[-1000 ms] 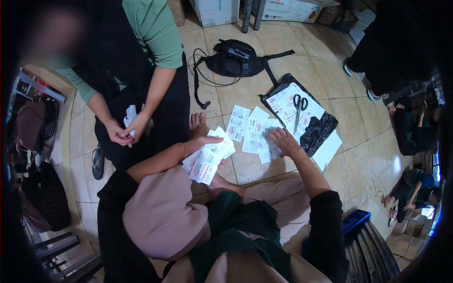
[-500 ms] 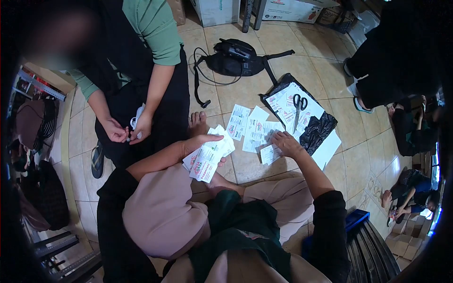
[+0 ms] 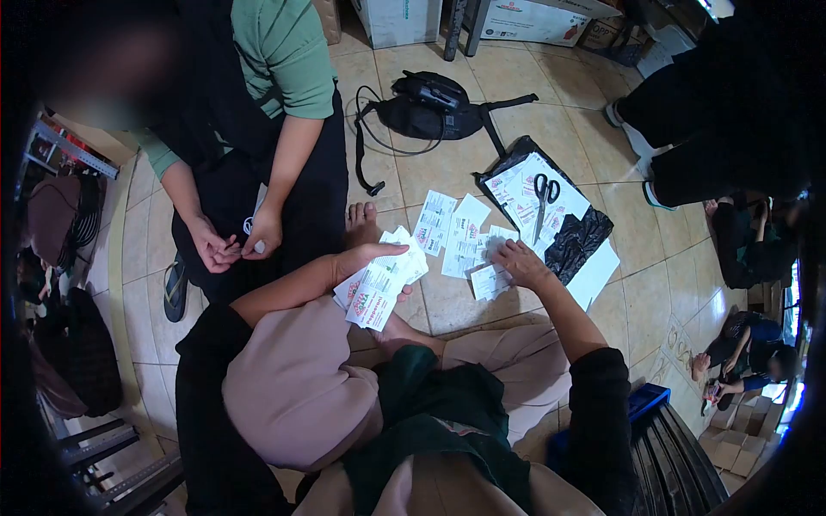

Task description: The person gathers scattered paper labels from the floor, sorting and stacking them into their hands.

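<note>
My left hand (image 3: 376, 258) is closed round a fanned bundle of printed cards (image 3: 376, 291), its thumb on top. On the tiles, my right hand (image 3: 520, 263) rests at loose printed cards (image 3: 490, 281); its fingers are bent over their edge, and what lies under the fingertips is hidden. More printed sheets (image 3: 434, 222) lie between my hands. To the right, a black plastic bag (image 3: 582, 246) is open around white printed sheets, with black-handled scissors (image 3: 541, 210) on top.
A black waist bag (image 3: 430, 107) with a cable lies ahead. At the left sits a person (image 3: 301, 86) holding a small white item. Another person (image 3: 680, 112) stands at the upper right. A black crate (image 3: 675, 456) is at the lower right, with boxes (image 3: 400, 21) at the back.
My right hand has shifted slightly over the cards, and the small card near it has turned. The standing person's feet have moved. My left hand keeps its bundle.
</note>
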The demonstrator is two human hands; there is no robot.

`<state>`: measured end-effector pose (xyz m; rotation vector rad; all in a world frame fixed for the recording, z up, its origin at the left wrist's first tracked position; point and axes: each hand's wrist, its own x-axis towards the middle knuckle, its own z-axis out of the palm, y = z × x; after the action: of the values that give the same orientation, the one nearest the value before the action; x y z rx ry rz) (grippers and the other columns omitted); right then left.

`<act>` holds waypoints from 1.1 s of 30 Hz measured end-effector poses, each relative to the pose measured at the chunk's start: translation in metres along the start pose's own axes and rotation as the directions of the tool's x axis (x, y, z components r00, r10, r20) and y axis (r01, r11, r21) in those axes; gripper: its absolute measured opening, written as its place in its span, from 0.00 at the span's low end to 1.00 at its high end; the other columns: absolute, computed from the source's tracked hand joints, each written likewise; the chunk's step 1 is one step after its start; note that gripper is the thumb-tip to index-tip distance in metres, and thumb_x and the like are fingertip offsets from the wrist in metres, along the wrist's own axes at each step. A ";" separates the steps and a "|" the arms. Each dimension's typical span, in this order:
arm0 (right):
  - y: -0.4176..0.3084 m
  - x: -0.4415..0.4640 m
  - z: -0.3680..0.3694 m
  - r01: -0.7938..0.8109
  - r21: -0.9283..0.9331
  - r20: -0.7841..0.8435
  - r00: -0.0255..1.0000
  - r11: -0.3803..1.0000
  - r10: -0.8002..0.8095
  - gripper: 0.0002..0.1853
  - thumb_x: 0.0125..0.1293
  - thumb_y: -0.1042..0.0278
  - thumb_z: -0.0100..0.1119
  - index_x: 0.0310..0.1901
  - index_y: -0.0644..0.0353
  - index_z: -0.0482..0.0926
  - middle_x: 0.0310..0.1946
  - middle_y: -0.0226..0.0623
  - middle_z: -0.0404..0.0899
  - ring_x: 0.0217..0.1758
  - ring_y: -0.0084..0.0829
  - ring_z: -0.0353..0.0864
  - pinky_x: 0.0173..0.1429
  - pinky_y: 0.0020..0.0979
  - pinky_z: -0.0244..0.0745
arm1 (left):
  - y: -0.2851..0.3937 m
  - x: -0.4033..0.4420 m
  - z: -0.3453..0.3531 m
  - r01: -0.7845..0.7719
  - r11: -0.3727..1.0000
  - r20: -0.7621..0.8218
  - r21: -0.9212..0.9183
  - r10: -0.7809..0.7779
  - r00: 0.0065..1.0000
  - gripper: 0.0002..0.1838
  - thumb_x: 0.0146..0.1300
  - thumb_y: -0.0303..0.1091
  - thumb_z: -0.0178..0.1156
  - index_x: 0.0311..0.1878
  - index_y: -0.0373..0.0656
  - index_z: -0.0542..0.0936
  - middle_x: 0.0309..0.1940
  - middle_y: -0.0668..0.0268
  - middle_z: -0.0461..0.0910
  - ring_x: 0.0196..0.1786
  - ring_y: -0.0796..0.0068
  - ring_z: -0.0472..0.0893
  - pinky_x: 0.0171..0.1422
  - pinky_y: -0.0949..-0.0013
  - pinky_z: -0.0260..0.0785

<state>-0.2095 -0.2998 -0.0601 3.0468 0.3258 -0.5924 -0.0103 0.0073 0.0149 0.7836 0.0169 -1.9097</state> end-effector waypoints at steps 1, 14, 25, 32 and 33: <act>0.001 0.000 0.004 0.024 -0.054 -0.067 0.997 0.998 -0.027 0.34 0.46 0.70 0.65 0.58 0.52 0.64 0.52 0.39 0.70 0.58 0.40 0.67 0.62 0.39 0.62 | -0.001 0.001 -0.002 -0.001 1.000 0.001 -0.001 0.001 1.000 0.24 0.66 0.47 0.47 0.57 0.38 0.66 0.39 0.48 0.75 0.39 0.55 0.78 0.45 0.61 0.71; 0.001 0.001 0.014 -0.025 0.102 -0.088 0.996 0.994 0.034 0.24 0.50 0.73 0.59 0.51 0.55 0.67 0.49 0.42 0.71 0.57 0.43 0.70 0.61 0.44 0.63 | 0.000 0.002 -0.003 -0.018 1.000 0.012 0.021 0.017 1.000 0.24 0.66 0.46 0.48 0.57 0.38 0.66 0.39 0.49 0.75 0.39 0.56 0.79 0.44 0.60 0.72; 0.005 -0.007 0.022 0.001 -0.010 -0.203 0.979 1.000 -0.004 0.18 0.44 0.71 0.64 0.42 0.54 0.77 0.47 0.36 0.73 0.54 0.38 0.70 0.62 0.40 0.59 | -0.003 0.003 -0.009 -0.008 1.000 -0.030 -0.010 0.008 1.000 0.25 0.65 0.47 0.49 0.58 0.37 0.65 0.41 0.51 0.74 0.42 0.56 0.77 0.48 0.59 0.71; -0.003 -0.050 0.025 -0.220 0.898 -0.112 0.723 0.381 0.681 0.11 0.50 0.72 0.68 0.35 0.61 0.77 0.32 0.35 0.81 0.29 0.26 0.79 0.33 0.27 0.73 | -0.002 0.000 -0.006 0.026 1.000 -0.036 -0.011 -0.026 0.999 0.26 0.64 0.50 0.51 0.55 0.38 0.68 0.38 0.50 0.76 0.39 0.59 0.80 0.45 0.62 0.73; -0.005 -0.052 0.032 -0.226 0.898 -0.108 0.720 0.378 0.686 0.11 0.50 0.72 0.68 0.35 0.61 0.77 0.32 0.35 0.81 0.29 0.26 0.79 0.33 0.27 0.73 | -0.003 0.001 -0.005 0.014 1.000 -0.042 -0.027 -0.015 0.999 0.25 0.62 0.50 0.54 0.52 0.37 0.70 0.36 0.50 0.78 0.37 0.60 0.81 0.42 0.63 0.75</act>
<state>-0.2698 -0.3069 -0.0707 3.8188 -1.2727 0.1658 -0.0099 0.0093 0.0091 0.8082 0.0741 -1.9028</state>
